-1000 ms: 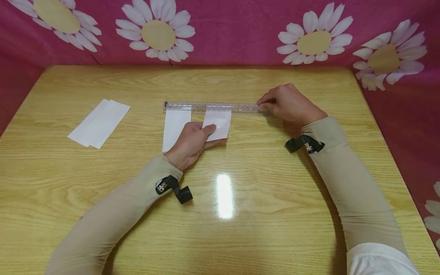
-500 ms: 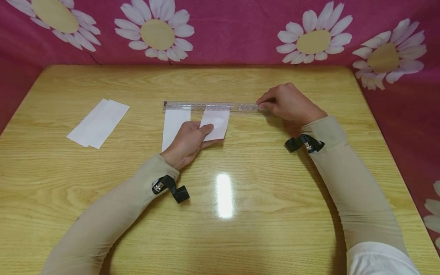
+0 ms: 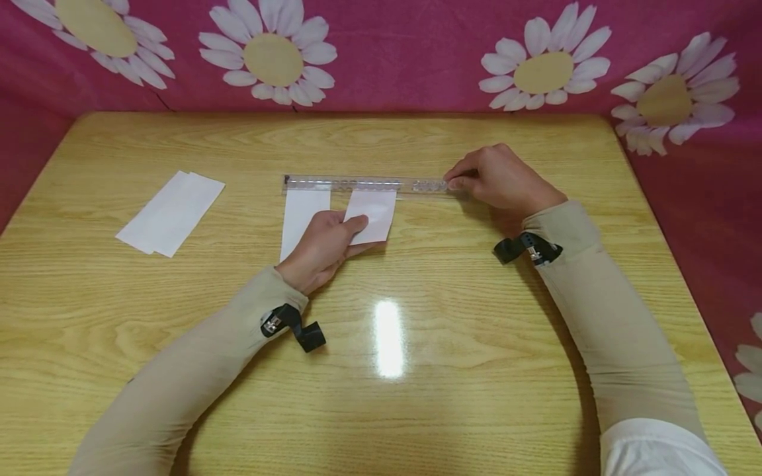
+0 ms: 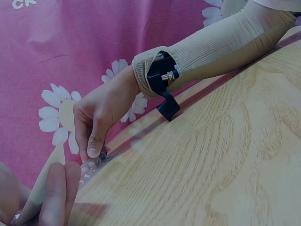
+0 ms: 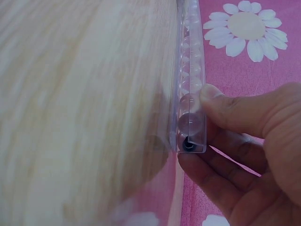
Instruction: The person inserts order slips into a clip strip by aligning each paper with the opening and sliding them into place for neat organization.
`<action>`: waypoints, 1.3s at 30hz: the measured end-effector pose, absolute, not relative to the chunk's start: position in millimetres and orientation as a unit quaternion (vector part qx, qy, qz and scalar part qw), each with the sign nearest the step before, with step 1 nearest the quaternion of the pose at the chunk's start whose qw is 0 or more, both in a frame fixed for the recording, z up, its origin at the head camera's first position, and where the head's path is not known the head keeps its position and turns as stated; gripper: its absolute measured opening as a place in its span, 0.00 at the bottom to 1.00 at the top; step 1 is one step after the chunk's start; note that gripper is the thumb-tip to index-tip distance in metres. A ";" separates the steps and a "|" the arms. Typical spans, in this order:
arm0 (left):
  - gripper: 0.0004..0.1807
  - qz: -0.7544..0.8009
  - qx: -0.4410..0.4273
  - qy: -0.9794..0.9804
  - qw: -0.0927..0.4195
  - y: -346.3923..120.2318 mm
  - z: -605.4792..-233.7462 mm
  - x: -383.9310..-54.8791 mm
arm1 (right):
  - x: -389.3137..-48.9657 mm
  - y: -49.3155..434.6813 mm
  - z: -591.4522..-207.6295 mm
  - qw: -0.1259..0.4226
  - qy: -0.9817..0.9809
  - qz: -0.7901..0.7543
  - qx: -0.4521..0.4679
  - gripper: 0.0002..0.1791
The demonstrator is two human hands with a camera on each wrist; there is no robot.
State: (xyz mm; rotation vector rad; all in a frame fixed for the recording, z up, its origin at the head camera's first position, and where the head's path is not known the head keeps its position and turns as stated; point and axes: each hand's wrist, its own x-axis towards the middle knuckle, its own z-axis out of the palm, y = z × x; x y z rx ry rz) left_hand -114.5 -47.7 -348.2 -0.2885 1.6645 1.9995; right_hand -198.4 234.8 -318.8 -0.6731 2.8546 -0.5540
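A clear ticket rail (image 3: 372, 184) with a row of clear marbles inside lies across the upper table. My right hand (image 3: 506, 177) pinches its right end; in the right wrist view the thumb of that hand (image 5: 249, 122) is on the rail (image 5: 192, 70), close to a dark end piece. My left hand (image 3: 324, 248) pinches a white paper slip (image 3: 378, 210), thumb on top and fingers beneath. The slip's upper edge meets the rail's front side. Left of it, another white slip (image 3: 300, 215) hangs from the rail, partly covered by my left hand.
Two overlapping white slips (image 3: 172, 215) lie at the table's left. The wooden table (image 3: 452, 370) extends toward me, with a bright light reflection in its middle. A pink flowered cloth (image 3: 405, 53) stands behind the far edge and along the sides.
My left hand has shifted slightly left along the rail, carrying the pinched slip with it. The right hand and rail stay nearly still.
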 end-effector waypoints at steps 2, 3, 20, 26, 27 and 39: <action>0.16 0.739 -0.106 0.612 0.260 -48.5 -347.8 -114.2 | -198.2 234.8 -318.6 0.076 0.953 -0.186 -0.228 0.12; 0.16 0.741 -0.106 0.610 0.260 -48.9 -347.8 -114.1 | -198.1 234.8 -318.6 0.075 0.952 -0.186 -0.230 0.11; 0.21 0.743 -0.116 0.609 0.253 -54.8 -347.3 -114.3 | -198.8 236.1 -320.1 0.079 0.952 -0.188 -0.230 0.12; 0.22 0.744 -0.110 0.607 0.256 -56.6 -346.9 -114.6 | -198.9 236.3 -319.9 0.075 0.952 -0.190 -0.230 0.11; 0.22 0.744 -0.109 0.607 0.256 -56.9 -346.7 -114.5 | -198.8 236.4 -319.7 0.074 0.951 -0.190 -0.231 0.11; 0.16 0.743 -0.104 0.610 0.253 -60.3 -347.2 -114.3 | -198.6 235.6 -318.5 0.076 0.951 -0.186 -0.236 0.12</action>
